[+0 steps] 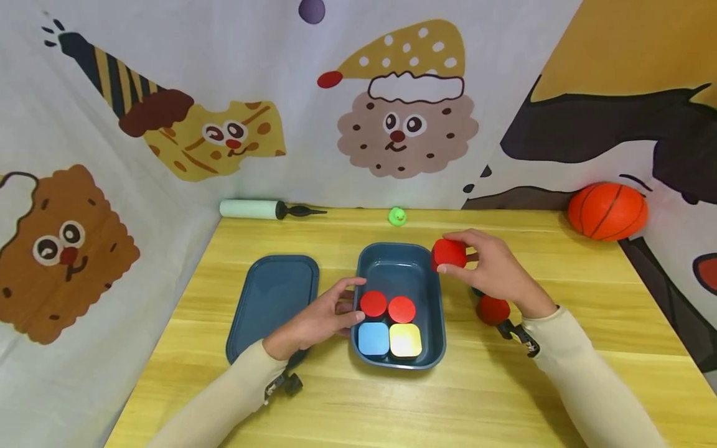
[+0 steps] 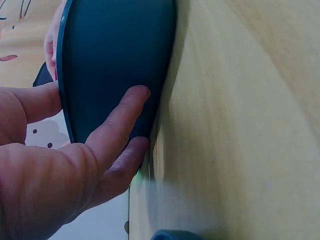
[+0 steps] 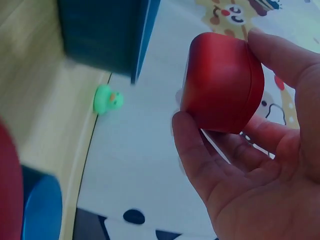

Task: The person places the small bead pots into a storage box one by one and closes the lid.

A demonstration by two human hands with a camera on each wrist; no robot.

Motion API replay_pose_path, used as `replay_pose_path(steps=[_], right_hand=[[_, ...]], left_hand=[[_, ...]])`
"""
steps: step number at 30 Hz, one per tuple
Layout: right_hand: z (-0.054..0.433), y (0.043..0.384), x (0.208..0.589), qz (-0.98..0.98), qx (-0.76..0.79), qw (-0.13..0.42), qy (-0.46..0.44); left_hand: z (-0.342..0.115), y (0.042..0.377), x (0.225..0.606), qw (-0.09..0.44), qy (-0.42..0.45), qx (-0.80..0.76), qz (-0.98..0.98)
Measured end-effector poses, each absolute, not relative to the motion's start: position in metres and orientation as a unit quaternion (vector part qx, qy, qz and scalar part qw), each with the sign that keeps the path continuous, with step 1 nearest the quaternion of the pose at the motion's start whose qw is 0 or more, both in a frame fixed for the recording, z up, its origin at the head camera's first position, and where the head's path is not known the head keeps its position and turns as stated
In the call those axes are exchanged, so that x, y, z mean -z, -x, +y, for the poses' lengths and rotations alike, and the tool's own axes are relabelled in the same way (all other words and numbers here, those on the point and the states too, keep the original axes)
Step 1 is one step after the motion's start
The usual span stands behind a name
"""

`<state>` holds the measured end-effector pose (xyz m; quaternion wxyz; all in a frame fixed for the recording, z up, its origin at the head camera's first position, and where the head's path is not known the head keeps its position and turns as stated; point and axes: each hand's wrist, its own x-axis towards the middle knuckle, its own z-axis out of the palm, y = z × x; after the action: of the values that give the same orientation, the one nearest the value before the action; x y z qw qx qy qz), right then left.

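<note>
A dark blue rectangular box (image 1: pixel 440 311) stands open in the middle of the table. In its near part sit two round-topped red pieces (image 1: pixel 401 310), a blue rounded-square piece (image 1: pixel 373 340) and a yellow one (image 1: pixel 406 341). My left hand (image 1: pixel 325 314) holds the box's left wall, thumb and forefinger at the rim; in the left wrist view other fingers (image 2: pixel 117 122) lie along the outside. Above the right rim, my right hand (image 1: pixel 493 264) grips a small red rounded box (image 3: pixel 220 82) between thumb and fingers. A seam runs near one end of it.
A dark blue lid (image 1: pixel 274 305) lies left of the box. Right of it, partly under my right wrist, is a red round-topped piece (image 1: pixel 493 310) beside something blue. Behind are a pale green pump (image 1: pixel 252 209), a green toy duck (image 1: pixel 398 216) and an orange basketball (image 1: pixel 607 211).
</note>
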<state>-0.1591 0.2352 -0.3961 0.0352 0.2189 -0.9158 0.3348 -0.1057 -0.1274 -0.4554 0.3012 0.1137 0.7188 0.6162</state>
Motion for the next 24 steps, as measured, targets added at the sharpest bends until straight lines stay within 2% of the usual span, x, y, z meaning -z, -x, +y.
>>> replay_pose_path(steps=[24], right_hand=[[0.163, 0.166, 0.416, -0.893, -0.376, -0.024, -0.247]], left_hand=[[-0.129, 0.106, 0.455, 0.313, -0.106, -0.628, 0.705]])
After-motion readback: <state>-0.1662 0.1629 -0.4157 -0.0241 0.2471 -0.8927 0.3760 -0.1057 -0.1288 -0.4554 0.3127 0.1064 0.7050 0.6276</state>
